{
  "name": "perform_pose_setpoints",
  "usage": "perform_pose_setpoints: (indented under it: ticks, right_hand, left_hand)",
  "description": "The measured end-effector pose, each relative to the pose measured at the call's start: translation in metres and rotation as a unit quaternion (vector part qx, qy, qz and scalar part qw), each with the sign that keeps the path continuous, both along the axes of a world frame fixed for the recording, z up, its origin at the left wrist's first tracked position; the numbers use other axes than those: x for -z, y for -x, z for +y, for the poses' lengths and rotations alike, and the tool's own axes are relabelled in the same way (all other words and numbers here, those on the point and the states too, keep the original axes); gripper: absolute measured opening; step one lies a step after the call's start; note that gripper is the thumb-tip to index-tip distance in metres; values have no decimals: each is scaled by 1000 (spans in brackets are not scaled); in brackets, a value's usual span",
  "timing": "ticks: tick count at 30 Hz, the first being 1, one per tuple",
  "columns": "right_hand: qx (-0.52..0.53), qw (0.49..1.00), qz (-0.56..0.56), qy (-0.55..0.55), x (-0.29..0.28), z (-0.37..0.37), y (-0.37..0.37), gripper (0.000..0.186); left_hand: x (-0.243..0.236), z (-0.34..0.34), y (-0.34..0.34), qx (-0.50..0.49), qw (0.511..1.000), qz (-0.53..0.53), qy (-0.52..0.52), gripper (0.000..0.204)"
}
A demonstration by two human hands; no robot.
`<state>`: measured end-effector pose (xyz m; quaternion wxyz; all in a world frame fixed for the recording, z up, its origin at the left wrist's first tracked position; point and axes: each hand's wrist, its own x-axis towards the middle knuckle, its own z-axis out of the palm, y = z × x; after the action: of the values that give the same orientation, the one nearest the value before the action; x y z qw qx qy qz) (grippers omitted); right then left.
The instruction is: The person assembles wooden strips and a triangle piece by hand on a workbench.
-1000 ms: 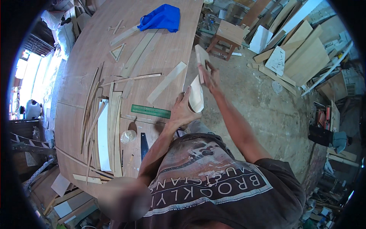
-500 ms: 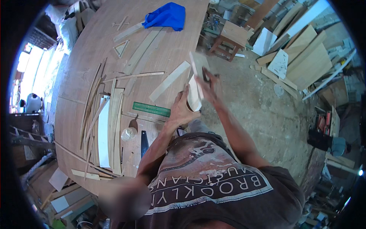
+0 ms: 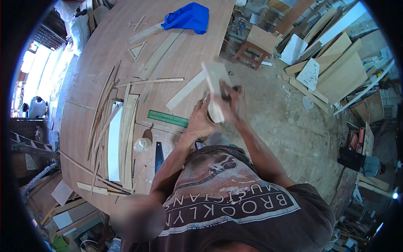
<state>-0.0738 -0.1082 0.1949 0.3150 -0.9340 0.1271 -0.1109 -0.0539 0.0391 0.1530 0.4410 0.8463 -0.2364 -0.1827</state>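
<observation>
My right hand (image 3: pixel 231 104) is closed round the dark grip of a flat, pale wooden block (image 3: pixel 217 74), blurred by motion. The block lies over a short pale wood piece (image 3: pixel 215 112) at the table's right edge. Around that piece my left hand (image 3: pixel 200 121) is closed, thumb near its lower end and fingers along its left side. The block and right hand partly cover it. Left of the hands, a pale wood strip (image 3: pixel 186 90) lies slantwise on the table, and a green ruler (image 3: pixel 168 118) rests beside my left hand.
The brown table (image 3: pixel 96 54) carries thin wood strips (image 3: pixel 129 138), a white strip (image 3: pixel 114 143), a handsaw (image 3: pixel 159 156), a clear round container (image 3: pixel 142 145), a small wooden triangle (image 3: pixel 137 51) and a blue cloth (image 3: pixel 187 19). A wooden stool (image 3: pixel 257 44) and leaning boards (image 3: pixel 336 63) stand on the right.
The block in my right hand has turned, so more of its broad face shows, and its upper end has shifted left. My left hand keeps its hold on the wood piece.
</observation>
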Motion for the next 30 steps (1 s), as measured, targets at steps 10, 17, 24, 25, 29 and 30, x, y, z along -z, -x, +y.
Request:
perform_pose_setpoints:
  ticks: [10, 17, 24, 25, 29, 30]
  right_hand:
    - [-17, 989, 34, -140, -17, -38, -17, 68]
    - [-9, 999, 36, -30, 37, -26, -27, 67]
    - [90, 952, -5, -292, 71, -67, -51, 64]
    - [34, 968, -32, -245, 44, -55, -37, 63]
    - [-40, 980, -108, -163, 40, -21, -25, 65]
    - [-32, 980, -111, -161, 49, -18, -21, 65]
  left_hand:
    - [15, 0, 7, -36, 991, 99, 83, 106]
    - [56, 4, 8, -20, 980, 101, 169, 102]
    - [47, 27, 7, 20, 871, 336, 357, 83]
    - [57, 32, 6, 14, 828, 401, 391, 76]
    - [60, 30, 6, -5, 774, 482, 409, 71]
    - [53, 26, 5, -10, 741, 516, 430, 71]
